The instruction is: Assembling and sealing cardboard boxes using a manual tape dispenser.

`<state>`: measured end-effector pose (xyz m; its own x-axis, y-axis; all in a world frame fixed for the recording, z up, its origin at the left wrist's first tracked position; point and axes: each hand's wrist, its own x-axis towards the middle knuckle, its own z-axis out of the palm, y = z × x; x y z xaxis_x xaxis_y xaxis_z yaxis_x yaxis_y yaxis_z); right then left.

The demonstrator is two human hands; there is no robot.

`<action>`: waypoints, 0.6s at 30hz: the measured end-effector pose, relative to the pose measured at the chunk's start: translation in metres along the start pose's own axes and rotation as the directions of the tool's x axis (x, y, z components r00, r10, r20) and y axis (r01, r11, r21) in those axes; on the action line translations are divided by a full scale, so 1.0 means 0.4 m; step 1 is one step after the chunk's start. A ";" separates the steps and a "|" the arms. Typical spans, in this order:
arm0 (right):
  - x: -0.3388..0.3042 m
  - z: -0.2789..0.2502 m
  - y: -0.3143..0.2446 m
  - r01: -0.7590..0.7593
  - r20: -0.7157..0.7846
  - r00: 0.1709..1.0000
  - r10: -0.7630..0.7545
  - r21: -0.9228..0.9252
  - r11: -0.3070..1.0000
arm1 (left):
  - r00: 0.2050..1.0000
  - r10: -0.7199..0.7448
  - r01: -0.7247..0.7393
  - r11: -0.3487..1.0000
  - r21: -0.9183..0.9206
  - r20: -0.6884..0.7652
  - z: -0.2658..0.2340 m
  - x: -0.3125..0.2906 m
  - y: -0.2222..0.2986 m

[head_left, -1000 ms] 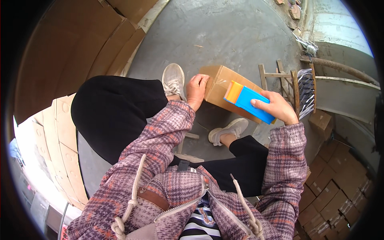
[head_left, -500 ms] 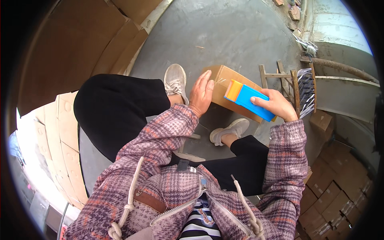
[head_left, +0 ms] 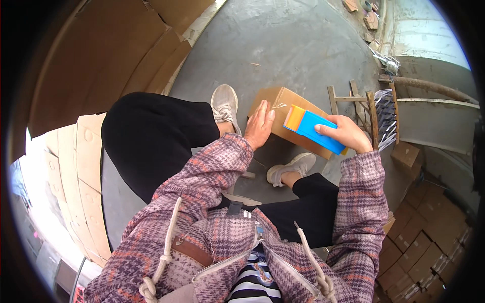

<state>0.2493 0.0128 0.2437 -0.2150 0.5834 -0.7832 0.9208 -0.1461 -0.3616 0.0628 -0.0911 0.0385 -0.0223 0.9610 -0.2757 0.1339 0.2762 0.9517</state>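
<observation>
A brown cardboard box stands on the floor in front of me, between and just beyond my shoes. My left hand lies against its left part, fingers stretched out and nothing in them. Glossy streaks show on the cardboard beside those fingertips. In my right hand is a blue tape dispenser with an orange, toothed-looking end. My thumb presses on its top, and the orange end points left over the box's top. Whether the dispenser touches the cardboard I cannot tell.
Large cardboard sheets rise at the left. To the right stands a wooden stool with a woven seat. A small carton sits behind it, and stacked cartons fill the lower right. Grey concrete floor stretches ahead.
My left hand has shifted slightly right and down along the box. The dispenser stays nearly in place in my right hand. The whole view has moved a little.
</observation>
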 end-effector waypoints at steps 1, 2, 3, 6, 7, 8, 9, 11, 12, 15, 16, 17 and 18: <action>-0.002 0.000 -0.003 -0.002 -0.001 1.000 0.002 0.007 1.000 | 0.999 -0.038 0.037 0.998 0.055 0.010 -0.001 0.001 0.000; 0.000 0.001 -0.002 0.001 -0.003 1.000 -0.001 0.005 1.000 | 0.999 -0.035 0.035 0.998 0.056 0.007 -0.004 0.001 0.000; 0.000 0.002 0.004 -0.007 -0.010 1.000 0.007 0.006 1.000 | 0.990 -0.134 0.127 0.983 0.136 0.039 -0.004 0.003 0.006; -0.007 -0.001 -0.003 -0.023 -0.030 0.999 0.022 -0.008 1.000 | 0.996 -0.086 0.089 0.970 0.226 -0.021 -0.003 0.020 0.039; -0.012 0.001 -0.010 -0.030 -0.036 0.999 0.029 -0.023 0.999 | 0.993 0.056 -0.029 0.969 0.244 -0.106 -0.005 0.026 0.057; -0.011 0.004 -0.008 -0.037 -0.040 0.999 0.036 -0.018 0.999 | 0.994 0.057 -0.032 0.970 0.243 -0.097 -0.007 0.045 0.070; -0.006 0.004 -0.004 -0.016 -0.026 1.000 0.016 -0.015 1.000 | 0.997 0.029 -0.016 0.985 0.172 -0.075 -0.008 0.076 0.083; 0.004 0.002 0.001 0.004 -0.015 1.000 -0.004 -0.011 1.000 | 0.998 -0.062 0.063 0.993 0.095 -0.016 0.008 0.110 0.096; 0.006 0.002 0.005 -0.024 -0.004 1.000 0.024 -0.051 0.998 | 0.998 -0.060 0.061 0.993 0.098 -0.010 0.013 0.111 0.094; 0.019 -0.004 0.022 -0.054 0.019 0.998 0.056 -0.073 0.996 | 0.997 -0.074 0.077 0.980 0.184 -0.028 0.023 0.107 0.092; 0.021 -0.005 0.028 -0.055 0.034 0.998 0.057 -0.060 0.997 | 0.997 -0.073 0.080 0.971 0.225 -0.039 0.025 0.106 0.099; 0.021 -0.006 0.031 -0.059 0.033 0.998 0.061 -0.051 0.997 | 0.996 -0.071 0.082 0.960 0.266 -0.050 0.028 0.103 0.106; 0.022 -0.011 0.019 -0.069 0.047 0.996 0.073 -0.084 0.994 | 0.996 -0.068 0.079 0.960 0.270 -0.049 0.025 0.103 0.105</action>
<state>0.2559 0.0204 0.2362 -0.1620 0.5326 -0.8307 0.9576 -0.1185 -0.2627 0.0773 -0.0403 0.0657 -0.0797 0.9396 -0.3328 0.3940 0.3364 0.8553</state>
